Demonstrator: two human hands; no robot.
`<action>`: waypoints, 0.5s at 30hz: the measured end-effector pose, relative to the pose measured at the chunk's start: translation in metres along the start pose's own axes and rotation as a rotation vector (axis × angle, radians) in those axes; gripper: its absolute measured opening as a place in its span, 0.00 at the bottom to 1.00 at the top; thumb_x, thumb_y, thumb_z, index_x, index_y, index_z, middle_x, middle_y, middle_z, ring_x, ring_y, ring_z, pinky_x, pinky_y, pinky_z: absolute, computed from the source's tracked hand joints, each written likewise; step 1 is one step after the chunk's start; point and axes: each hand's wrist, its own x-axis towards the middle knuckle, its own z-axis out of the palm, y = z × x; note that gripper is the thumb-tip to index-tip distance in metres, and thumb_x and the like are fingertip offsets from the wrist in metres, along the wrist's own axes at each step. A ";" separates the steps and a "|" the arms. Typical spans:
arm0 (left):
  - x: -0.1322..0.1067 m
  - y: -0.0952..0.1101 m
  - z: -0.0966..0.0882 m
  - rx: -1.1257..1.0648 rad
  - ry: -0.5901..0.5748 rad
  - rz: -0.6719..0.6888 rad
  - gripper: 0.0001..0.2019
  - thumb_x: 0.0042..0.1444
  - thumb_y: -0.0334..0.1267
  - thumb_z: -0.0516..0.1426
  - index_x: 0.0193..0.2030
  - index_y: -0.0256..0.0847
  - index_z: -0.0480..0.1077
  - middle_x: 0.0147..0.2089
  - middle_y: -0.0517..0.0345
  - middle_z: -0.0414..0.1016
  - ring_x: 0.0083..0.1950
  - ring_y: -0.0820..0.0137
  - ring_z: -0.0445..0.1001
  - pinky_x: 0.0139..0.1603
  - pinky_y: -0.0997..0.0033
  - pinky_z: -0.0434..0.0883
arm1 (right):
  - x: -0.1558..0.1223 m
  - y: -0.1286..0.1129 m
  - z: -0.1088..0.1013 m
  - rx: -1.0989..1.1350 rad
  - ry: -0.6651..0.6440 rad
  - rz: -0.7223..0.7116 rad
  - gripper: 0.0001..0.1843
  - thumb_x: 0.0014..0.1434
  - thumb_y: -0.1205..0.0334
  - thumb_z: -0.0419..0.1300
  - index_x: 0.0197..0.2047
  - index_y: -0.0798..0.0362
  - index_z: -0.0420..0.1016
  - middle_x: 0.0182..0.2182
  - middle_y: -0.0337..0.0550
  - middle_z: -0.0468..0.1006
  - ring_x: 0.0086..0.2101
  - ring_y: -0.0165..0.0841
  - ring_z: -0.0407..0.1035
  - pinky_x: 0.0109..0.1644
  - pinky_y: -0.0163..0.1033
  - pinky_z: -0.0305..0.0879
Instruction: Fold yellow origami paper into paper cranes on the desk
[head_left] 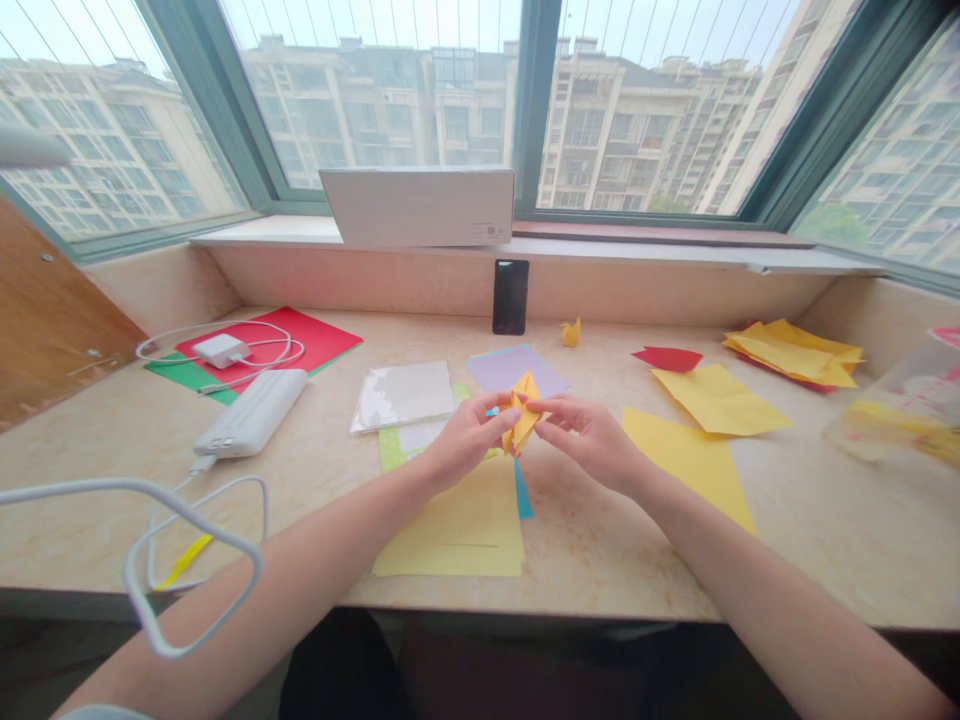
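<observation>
A folded orange-yellow origami piece is held up between both hands over the middle of the desk. My left hand pinches its left side between thumb and fingers. On the opposite side, my right hand grips the edge with fingertips and thumb. Beneath the hands lie pale yellow sheets, a blue paper strip and a green patterned sheet. Just behind them is a lilac sheet. A small finished-looking yellow origami figure stands farther back.
Yellow sheets and a yellow paper pile lie right, near a clear plastic container. Left are a white power bank, a charger and red paper. A phone leans against the back ledge. A white cable loops over my left forearm.
</observation>
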 end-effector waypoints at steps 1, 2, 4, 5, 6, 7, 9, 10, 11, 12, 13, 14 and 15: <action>0.000 0.000 0.000 -0.008 -0.007 0.005 0.21 0.55 0.48 0.64 0.49 0.34 0.73 0.37 0.54 0.76 0.32 0.72 0.74 0.34 0.70 0.74 | 0.000 0.001 0.000 0.016 0.002 0.010 0.17 0.60 0.56 0.63 0.51 0.51 0.81 0.46 0.49 0.82 0.38 0.37 0.76 0.43 0.45 0.72; 0.000 0.000 0.000 -0.017 -0.014 0.011 0.22 0.56 0.49 0.64 0.50 0.34 0.73 0.36 0.54 0.76 0.32 0.72 0.74 0.34 0.70 0.74 | 0.001 0.003 0.000 0.034 -0.002 0.017 0.17 0.60 0.55 0.63 0.51 0.51 0.82 0.46 0.50 0.82 0.39 0.38 0.76 0.44 0.46 0.72; -0.001 0.000 0.001 -0.029 -0.030 0.021 0.22 0.56 0.50 0.63 0.50 0.33 0.73 0.36 0.54 0.76 0.32 0.72 0.74 0.35 0.70 0.74 | 0.001 0.005 -0.002 0.073 -0.016 0.023 0.17 0.60 0.55 0.64 0.50 0.51 0.82 0.47 0.50 0.82 0.42 0.40 0.76 0.47 0.47 0.72; -0.001 0.001 0.002 -0.026 -0.036 0.028 0.23 0.57 0.50 0.63 0.51 0.33 0.73 0.36 0.54 0.76 0.32 0.72 0.74 0.34 0.70 0.74 | 0.001 0.005 -0.002 0.087 -0.022 0.021 0.17 0.60 0.54 0.64 0.50 0.50 0.82 0.47 0.50 0.82 0.43 0.40 0.76 0.48 0.48 0.72; -0.002 0.002 0.002 -0.016 -0.041 0.034 0.23 0.57 0.51 0.62 0.51 0.33 0.73 0.35 0.54 0.76 0.31 0.72 0.74 0.34 0.71 0.74 | 0.001 0.005 -0.003 0.095 -0.026 0.021 0.17 0.60 0.54 0.64 0.50 0.50 0.82 0.47 0.50 0.82 0.44 0.41 0.76 0.49 0.49 0.72; -0.002 0.003 0.003 0.001 -0.042 0.040 0.23 0.57 0.51 0.62 0.51 0.33 0.72 0.34 0.55 0.76 0.31 0.72 0.74 0.33 0.71 0.73 | 0.001 0.005 -0.004 0.100 -0.029 0.023 0.17 0.60 0.54 0.65 0.50 0.49 0.82 0.47 0.49 0.82 0.45 0.42 0.76 0.50 0.49 0.72; -0.003 0.003 0.005 0.042 -0.031 0.048 0.23 0.58 0.53 0.61 0.49 0.34 0.72 0.33 0.56 0.76 0.30 0.73 0.73 0.32 0.72 0.73 | 0.001 0.003 -0.004 0.101 -0.056 0.041 0.16 0.59 0.54 0.65 0.49 0.48 0.83 0.47 0.48 0.83 0.46 0.43 0.76 0.51 0.51 0.71; -0.004 0.004 0.005 0.063 -0.025 0.049 0.23 0.58 0.53 0.61 0.48 0.34 0.72 0.32 0.56 0.76 0.29 0.73 0.73 0.32 0.73 0.72 | 0.000 0.001 -0.005 0.097 -0.074 0.055 0.16 0.59 0.54 0.65 0.49 0.48 0.83 0.46 0.48 0.83 0.46 0.43 0.76 0.52 0.52 0.71; -0.004 0.003 0.006 0.083 -0.017 0.047 0.22 0.58 0.54 0.61 0.46 0.34 0.71 0.31 0.57 0.75 0.28 0.74 0.73 0.31 0.73 0.72 | 0.000 -0.001 -0.004 0.090 -0.091 0.067 0.15 0.59 0.54 0.65 0.49 0.47 0.83 0.45 0.47 0.84 0.47 0.43 0.76 0.52 0.52 0.71; -0.004 0.003 0.006 0.097 -0.011 0.045 0.21 0.59 0.54 0.60 0.45 0.35 0.71 0.30 0.58 0.75 0.28 0.74 0.72 0.31 0.73 0.72 | 0.000 -0.002 -0.004 0.081 -0.101 0.072 0.15 0.59 0.54 0.65 0.49 0.47 0.83 0.44 0.46 0.84 0.47 0.44 0.76 0.52 0.53 0.71; -0.004 0.002 0.007 0.108 -0.005 0.042 0.21 0.59 0.54 0.60 0.43 0.35 0.70 0.30 0.58 0.75 0.27 0.74 0.72 0.30 0.73 0.72 | -0.001 -0.003 -0.004 0.073 -0.104 0.069 0.15 0.59 0.54 0.65 0.49 0.46 0.83 0.42 0.46 0.85 0.47 0.44 0.76 0.52 0.53 0.71; -0.004 0.002 0.007 0.116 -0.003 0.040 0.20 0.59 0.54 0.60 0.42 0.36 0.70 0.29 0.59 0.75 0.27 0.75 0.72 0.30 0.73 0.72 | -0.001 -0.004 -0.003 0.068 -0.101 0.059 0.15 0.59 0.53 0.65 0.49 0.46 0.83 0.41 0.46 0.85 0.47 0.44 0.76 0.51 0.53 0.72; -0.004 0.001 0.007 0.119 -0.001 0.040 0.20 0.60 0.55 0.59 0.42 0.36 0.69 0.29 0.59 0.74 0.26 0.75 0.72 0.30 0.73 0.72 | -0.001 -0.005 -0.003 0.066 -0.094 0.045 0.15 0.59 0.53 0.65 0.48 0.46 0.83 0.40 0.45 0.85 0.47 0.44 0.76 0.51 0.53 0.72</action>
